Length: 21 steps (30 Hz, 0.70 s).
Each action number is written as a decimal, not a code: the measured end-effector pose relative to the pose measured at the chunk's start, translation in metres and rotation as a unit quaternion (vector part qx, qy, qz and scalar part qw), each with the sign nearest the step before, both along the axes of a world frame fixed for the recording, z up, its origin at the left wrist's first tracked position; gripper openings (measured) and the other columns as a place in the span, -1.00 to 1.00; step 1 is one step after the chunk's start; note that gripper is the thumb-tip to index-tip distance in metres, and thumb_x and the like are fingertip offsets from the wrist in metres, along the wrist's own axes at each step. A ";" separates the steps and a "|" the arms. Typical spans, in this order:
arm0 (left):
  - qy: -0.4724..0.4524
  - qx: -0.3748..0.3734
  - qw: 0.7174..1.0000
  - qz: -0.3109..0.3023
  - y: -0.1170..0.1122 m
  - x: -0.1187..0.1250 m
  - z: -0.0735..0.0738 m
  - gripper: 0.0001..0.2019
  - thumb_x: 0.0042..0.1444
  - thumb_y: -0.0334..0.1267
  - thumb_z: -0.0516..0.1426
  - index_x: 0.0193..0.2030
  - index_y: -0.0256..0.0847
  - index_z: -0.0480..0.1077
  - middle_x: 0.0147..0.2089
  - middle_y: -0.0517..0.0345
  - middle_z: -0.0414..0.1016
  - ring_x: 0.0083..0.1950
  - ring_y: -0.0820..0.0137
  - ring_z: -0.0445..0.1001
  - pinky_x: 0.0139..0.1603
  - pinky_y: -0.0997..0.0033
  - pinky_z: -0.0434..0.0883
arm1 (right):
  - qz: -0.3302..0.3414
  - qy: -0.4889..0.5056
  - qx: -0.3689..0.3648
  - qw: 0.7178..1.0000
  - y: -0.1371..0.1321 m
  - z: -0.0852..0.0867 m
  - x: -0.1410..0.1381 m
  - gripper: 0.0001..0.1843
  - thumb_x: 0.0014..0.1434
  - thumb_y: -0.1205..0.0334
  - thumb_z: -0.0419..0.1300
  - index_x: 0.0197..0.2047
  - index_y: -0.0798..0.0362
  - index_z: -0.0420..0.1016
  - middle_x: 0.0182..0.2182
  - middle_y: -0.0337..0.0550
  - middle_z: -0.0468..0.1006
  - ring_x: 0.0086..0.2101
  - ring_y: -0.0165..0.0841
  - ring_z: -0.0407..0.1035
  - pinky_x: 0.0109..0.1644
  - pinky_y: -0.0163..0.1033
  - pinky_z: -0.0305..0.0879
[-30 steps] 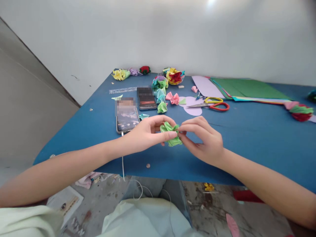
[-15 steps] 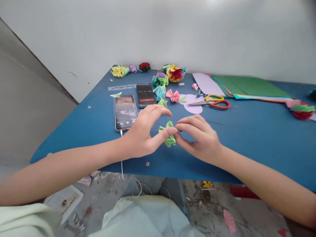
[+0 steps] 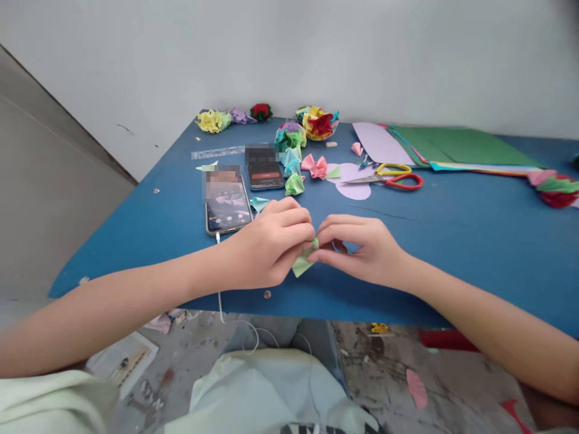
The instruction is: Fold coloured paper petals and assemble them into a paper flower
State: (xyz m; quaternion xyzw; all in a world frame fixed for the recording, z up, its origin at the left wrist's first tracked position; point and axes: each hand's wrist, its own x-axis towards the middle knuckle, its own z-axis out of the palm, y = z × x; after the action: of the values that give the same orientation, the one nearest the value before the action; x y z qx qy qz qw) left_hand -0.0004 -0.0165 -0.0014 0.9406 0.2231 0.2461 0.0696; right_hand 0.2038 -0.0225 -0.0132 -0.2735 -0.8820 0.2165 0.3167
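Over the near side of the surface, I see the green paper slanting toward near left, the left hand curled round it, the right hand pinching its far end with thumb and fingertips.

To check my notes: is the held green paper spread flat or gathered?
Gathered: the green paper narrows toward the right hand; the left hand hides part.

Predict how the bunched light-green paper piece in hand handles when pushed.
The bunched light-green paper piece is probably light, being thin. Its gathered upper end would likely crush easily. Its flat, angular lower part may slide rather than roll.
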 end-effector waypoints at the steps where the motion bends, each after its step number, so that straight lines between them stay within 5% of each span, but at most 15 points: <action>1: 0.006 -0.008 1.000 -0.008 0.000 0.000 0.000 -0.85 0.17 -0.39 -0.05 -0.33 -0.30 0.31 -0.26 0.06 0.34 -0.19 0.37 0.22 -0.16 0.31 0.24 | 0.006 0.003 -0.033 0.999 0.002 0.002 0.001 -0.93 0.05 0.30 0.25 -0.41 0.11 0.44 -0.46 -0.20 0.43 -0.45 -0.49 0.27 -0.35 -0.37 0.26; 7: 0.003 -0.018 1.000 -0.020 -0.002 -0.001 0.005 -0.87 0.16 -0.40 -0.04 -0.34 -0.30 0.31 -0.27 0.06 0.34 -0.20 0.38 0.21 -0.16 0.32 0.24 | 0.061 0.029 -0.200 0.978 0.009 0.007 0.006 -0.89 0.08 0.27 0.22 -0.42 0.13 0.49 -0.47 -0.20 0.47 -0.50 -0.50 0.34 -0.40 -0.38 0.31; 15: 0.004 -0.029 0.999 0.015 -0.004 0.001 0.002 -0.83 0.17 -0.34 -0.05 -0.38 -0.29 0.31 -0.35 0.05 0.31 -0.26 0.36 0.22 -0.20 0.32 0.25 | -0.016 -0.003 -0.078 0.997 -0.004 0.008 0.001 -0.91 0.09 0.28 0.20 -0.38 0.11 0.50 -0.43 -0.18 0.49 -0.48 -0.51 0.30 -0.42 -0.40 0.27; 21: 0.011 -0.017 1.000 0.014 -0.005 0.001 0.003 -0.82 0.19 -0.34 -0.07 -0.37 -0.28 0.29 -0.34 0.03 0.31 -0.25 0.34 0.21 -0.19 0.31 0.24 | -0.031 -0.003 -0.072 0.997 -0.008 0.011 -0.001 -0.84 0.15 0.31 0.13 -0.44 0.10 0.48 -0.46 -0.19 0.48 -0.50 -0.51 0.29 -0.42 -0.40 0.27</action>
State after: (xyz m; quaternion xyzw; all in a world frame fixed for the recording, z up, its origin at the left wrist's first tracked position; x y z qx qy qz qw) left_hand 0.0003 -0.0214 0.0016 0.9386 0.2415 0.2333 0.0795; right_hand 0.2029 -0.0306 -0.0021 -0.3239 -0.8562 0.2686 0.2998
